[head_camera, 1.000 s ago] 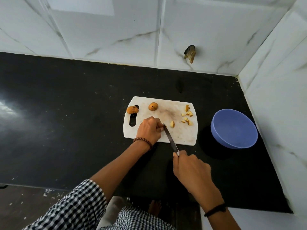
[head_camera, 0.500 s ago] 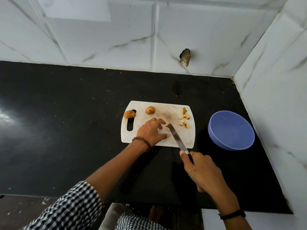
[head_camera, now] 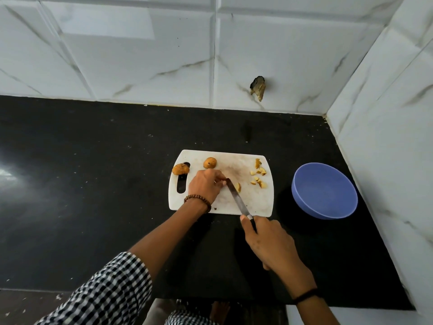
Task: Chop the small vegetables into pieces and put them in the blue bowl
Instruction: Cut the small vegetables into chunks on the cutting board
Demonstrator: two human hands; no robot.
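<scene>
Small vegetables: one cut piece (head_camera: 238, 186), pale inside, lies on the white cutting board (head_camera: 257, 205) and touches the right face of the knife blade (head_camera: 235, 197). The right hand (head_camera: 269, 245) has its grip closed round the knife handle just off the board's near edge, forefinger laid along the top. The blade slants up and left across the board. The left hand (head_camera: 205, 186) sits with fingers curled down against the blade's left face. It covers the blade tip, and whether its grip holds a piece cannot be told.

Beyond this hand, a whole vegetable (head_camera: 210, 162) rests near the board's far edge. A second whole vegetable (head_camera: 180, 169) lies at the top of the board's handle slot. Chopped pieces (head_camera: 259, 177) are scattered at the far right corner of the board, apart from the blade.

The blue bowl (head_camera: 324, 191) stands on the black table (head_camera: 93, 184), right of the board and not touching it.

Also shown: bead bracelet (head_camera: 198, 200), black wristband (head_camera: 304, 295), checked sleeve (head_camera: 105, 294), and a tiled wall (head_camera: 140, 55) with a dark broken spot (head_camera: 257, 87).
</scene>
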